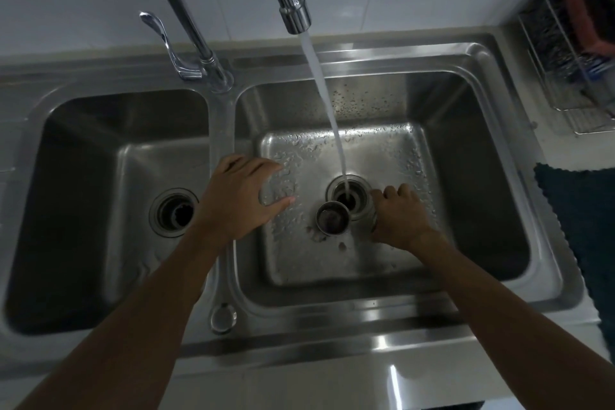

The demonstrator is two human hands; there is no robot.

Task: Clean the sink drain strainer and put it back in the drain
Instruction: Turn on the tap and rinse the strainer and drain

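Note:
The metal strainer cup [332, 218] stands upright on the wet floor of the right basin [466, 196], touching the lower-left rim of the open drain [349, 198]. Water from the faucet [294, 15] runs straight into that drain. My right hand [401, 218] is just right of the drain with its fingers curled into a fist; I see nothing in it, and it does not touch the strainer. My left hand [239, 196] hovers open, fingers spread, over the divider and the basin's left side.
The left basin [83, 203] has its own drain [174, 211]. The faucet lever [166, 43] stands behind the divider. A wire rack [565, 53] with sponges sits at the back right, and a dark cloth [579, 210] lies on the right counter.

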